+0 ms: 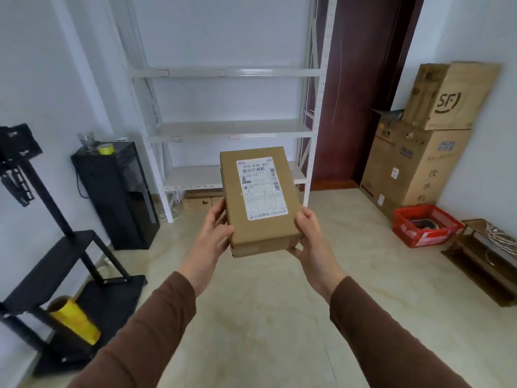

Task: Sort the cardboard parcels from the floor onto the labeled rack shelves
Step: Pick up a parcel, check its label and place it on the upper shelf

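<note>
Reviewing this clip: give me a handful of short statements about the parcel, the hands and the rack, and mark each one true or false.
1. Both the left hand and the right hand hold the parcel. True.
2. The parcel's shipping label faces the camera. True.
3. The rack shelves are packed with parcels. False: the visible shelves look bare.
4. The crate on the floor at right is blue. False: it is red.
5. The parcel rests on the floor. False: it is held up in the air before the rack.

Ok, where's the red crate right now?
The red crate sits on the floor at the right of the head view, between the stacked cardboard boxes and a low wooden shelf.
</note>
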### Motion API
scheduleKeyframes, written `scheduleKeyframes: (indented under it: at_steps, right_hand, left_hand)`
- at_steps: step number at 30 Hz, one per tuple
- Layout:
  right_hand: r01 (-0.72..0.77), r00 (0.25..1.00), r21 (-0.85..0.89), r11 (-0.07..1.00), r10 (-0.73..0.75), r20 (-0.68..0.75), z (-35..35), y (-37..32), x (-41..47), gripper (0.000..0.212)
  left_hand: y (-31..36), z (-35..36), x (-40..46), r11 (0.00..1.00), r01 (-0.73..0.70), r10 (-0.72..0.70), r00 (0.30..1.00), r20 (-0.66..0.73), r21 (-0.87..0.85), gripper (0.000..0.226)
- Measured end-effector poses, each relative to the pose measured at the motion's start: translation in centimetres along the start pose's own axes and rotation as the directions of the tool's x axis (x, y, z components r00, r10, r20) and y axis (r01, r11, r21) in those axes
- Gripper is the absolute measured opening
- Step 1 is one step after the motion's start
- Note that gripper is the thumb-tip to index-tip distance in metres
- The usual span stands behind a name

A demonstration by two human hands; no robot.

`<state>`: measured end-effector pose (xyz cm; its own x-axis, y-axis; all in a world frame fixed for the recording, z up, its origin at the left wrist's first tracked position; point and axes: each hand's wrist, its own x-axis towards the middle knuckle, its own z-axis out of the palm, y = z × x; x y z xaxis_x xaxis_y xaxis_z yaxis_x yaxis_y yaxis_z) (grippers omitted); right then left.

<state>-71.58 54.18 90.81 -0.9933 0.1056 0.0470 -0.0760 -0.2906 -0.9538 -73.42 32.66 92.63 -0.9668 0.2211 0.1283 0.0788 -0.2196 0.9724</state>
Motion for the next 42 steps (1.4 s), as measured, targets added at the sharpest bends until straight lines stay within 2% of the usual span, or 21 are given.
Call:
scheduleKeyframes:
  at_steps: [3, 9, 14, 17, 21, 26, 30, 37, 40, 42]
  right_hand:
    - [-0.009, 1.000, 0.013, 1.000, 0.009, 0.021, 2.0, 1.2, 6.1, 0.053]
    - [-0.015, 0.998, 0.033, 0.999, 0.013, 0.059, 6.7, 4.3, 19.2, 0.051]
    - [-0.026, 0.998, 0.028, 0.999, 0.024, 0.055, 12.1, 6.0, 30.6, 0.052]
    - [-0.013, 0.999, 0.027, 1.000, 0.012, 0.029, 14.7, 6.3, 36.6, 0.043]
    - [-0.010, 1.000, 0.044, 0.999, 0.011, -0.014, 16.3, 6.9, 44.0, 0.034]
    - [-0.012, 0.999, 0.019, 1.000, 0.012, -0.046, 17.3, 8.4, 54.8, 0.036]
    - [-0.009, 0.999, 0.023, 1.000, 0.009, -0.035, 18.4, 9.7, 64.6, 0.037]
    - [-0.073, 0.996, 0.043, 0.996, 0.071, 0.047, 23.2, 11.3, 80.7, 0.038]
    - [-0.096, 0.992, 0.044, 0.994, 0.092, 0.092, 26.2, 12.1, 86.4, 0.040]
    - [-0.105, 0.989, 0.044, 0.994, 0.099, 0.110, 27.9, 13.0, 90.1, 0.040]
  left_hand:
    - [-0.4, -2.8, 4.8, 1.000, 0.020, -0.019, 0.997, -0.075, 0.004, 0.069]
    - [-1.8, -9.5, 15.7, 1.000, -0.015, 0.014, 0.986, -0.166, -0.006, 0.060]
    - [-1.7, -15.7, 25.7, 1.000, -0.015, 0.016, 0.983, -0.183, 0.003, 0.065]
    - [-1.6, -18.9, 32.2, 1.000, -0.009, 0.012, 0.988, -0.153, 0.025, 0.067]
    - [-2.3, -21.7, 40.3, 1.000, 0.006, -0.004, 0.991, -0.134, 0.018, 0.068]
    - [-3.8, -24.9, 50.8, 1.000, 0.014, -0.011, 0.990, -0.139, 0.022, 0.062]
    - [-4.8, -27.5, 59.8, 0.999, 0.019, -0.013, 0.985, -0.174, 0.032, 0.052]
    - [-3.9, -33.5, 73.5, 0.996, 0.052, -0.030, 0.963, -0.267, 0.078, 0.056]
    - [-3.7, -36.7, 78.3, 0.995, 0.073, -0.049, 0.945, -0.324, 0.064, 0.034]
    - [-3.8, -39.2, 81.7, 0.994, 0.086, -0.060, 0.936, -0.346, 0.061, 0.031]
